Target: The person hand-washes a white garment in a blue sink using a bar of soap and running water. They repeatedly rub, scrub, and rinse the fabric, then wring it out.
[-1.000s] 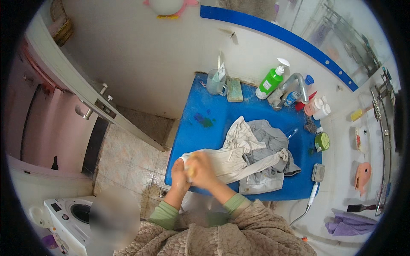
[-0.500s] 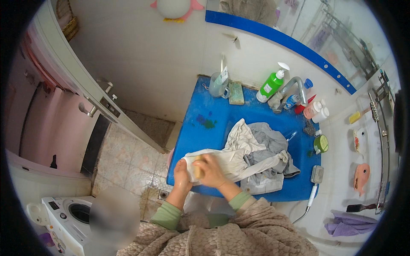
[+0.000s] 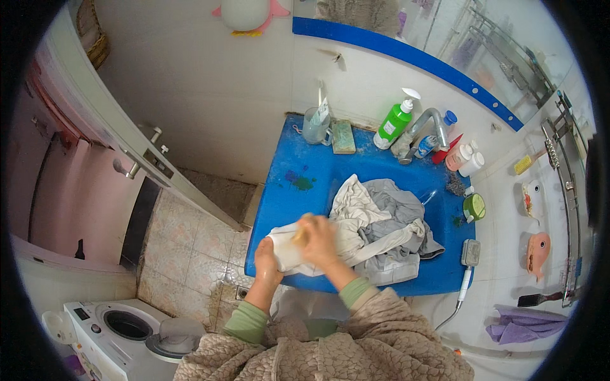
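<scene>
My left hand (image 3: 268, 261) holds the end of a white garment (image 3: 287, 249) at the near left edge of the blue washbasin; its fingers are partly hidden by the cloth. My right hand (image 3: 319, 244), blurred by motion, grips a small yellowish block (image 3: 301, 237) over the stretched cloth. Whether the block is soap or a brush I cannot make out. The rest of the white garment trails right into the basin. There it lies bunched with a grey garment (image 3: 393, 202).
The blue basin counter (image 3: 270, 190) carries a glass cup (image 3: 316, 130), a greenish block (image 3: 343, 137), a green pump bottle (image 3: 394, 124), a metal faucet (image 3: 438, 124) and several small bottles. A shower head (image 3: 470, 253) hangs at the right. An open-lidded washing machine (image 3: 121, 327) stands lower left.
My right hand has lifted slightly with the yellowish block, moving away from me along the cloth. My left hand keeps its hold. The whole view has shifted a little.
</scene>
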Tool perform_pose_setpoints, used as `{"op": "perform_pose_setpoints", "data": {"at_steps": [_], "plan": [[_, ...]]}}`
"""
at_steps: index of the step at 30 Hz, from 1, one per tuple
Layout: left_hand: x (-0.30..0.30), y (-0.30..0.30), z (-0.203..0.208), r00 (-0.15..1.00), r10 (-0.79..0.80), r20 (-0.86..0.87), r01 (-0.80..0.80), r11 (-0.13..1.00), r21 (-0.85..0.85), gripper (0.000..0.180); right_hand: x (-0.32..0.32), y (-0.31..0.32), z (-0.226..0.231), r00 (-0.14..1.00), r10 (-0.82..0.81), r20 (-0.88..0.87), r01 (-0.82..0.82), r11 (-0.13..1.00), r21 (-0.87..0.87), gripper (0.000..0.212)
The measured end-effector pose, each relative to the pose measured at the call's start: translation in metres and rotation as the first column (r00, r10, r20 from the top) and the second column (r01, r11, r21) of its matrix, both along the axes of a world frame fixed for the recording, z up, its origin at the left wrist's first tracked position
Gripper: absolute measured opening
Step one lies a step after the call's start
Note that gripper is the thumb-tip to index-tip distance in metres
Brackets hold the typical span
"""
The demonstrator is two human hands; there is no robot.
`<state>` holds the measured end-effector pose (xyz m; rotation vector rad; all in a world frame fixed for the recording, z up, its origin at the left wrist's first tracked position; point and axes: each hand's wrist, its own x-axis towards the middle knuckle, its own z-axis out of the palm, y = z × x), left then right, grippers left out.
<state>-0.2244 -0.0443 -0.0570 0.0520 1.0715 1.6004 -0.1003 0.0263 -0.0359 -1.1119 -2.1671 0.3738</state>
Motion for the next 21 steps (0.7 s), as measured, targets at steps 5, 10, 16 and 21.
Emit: {"op": "perform_pose_setpoints", "data": {"at_steps": [5,10,16,21], "plan": [[0.004,0.002,0.004,1.0,-0.013,0.012,0.014,1.0,-0.014,0.032,0.042,0.035,-0.02,0.921,-0.387,-0.05,0.366,0.901,-0.233,0.038],[-0.007,0.004,-0.015,0.994,-0.061,0.088,0.055,0.996,0.071,0.035,-0.021,-0.025,0.009,0.991,0.11,-0.077,-0.109,0.994,0.018,0.035],[0.002,0.001,0.005,0.999,-0.02,0.042,0.02,1.0,-0.002,0.034,0.064,0.047,-0.03,0.819,-0.571,0.048,0.561,0.783,-0.268,0.034],[0.001,0.007,0.0,0.997,-0.049,0.063,0.048,0.999,0.012,0.031,0.003,-0.005,-0.004,0.982,0.017,-0.19,-0.032,0.997,-0.074,0.033]]}}
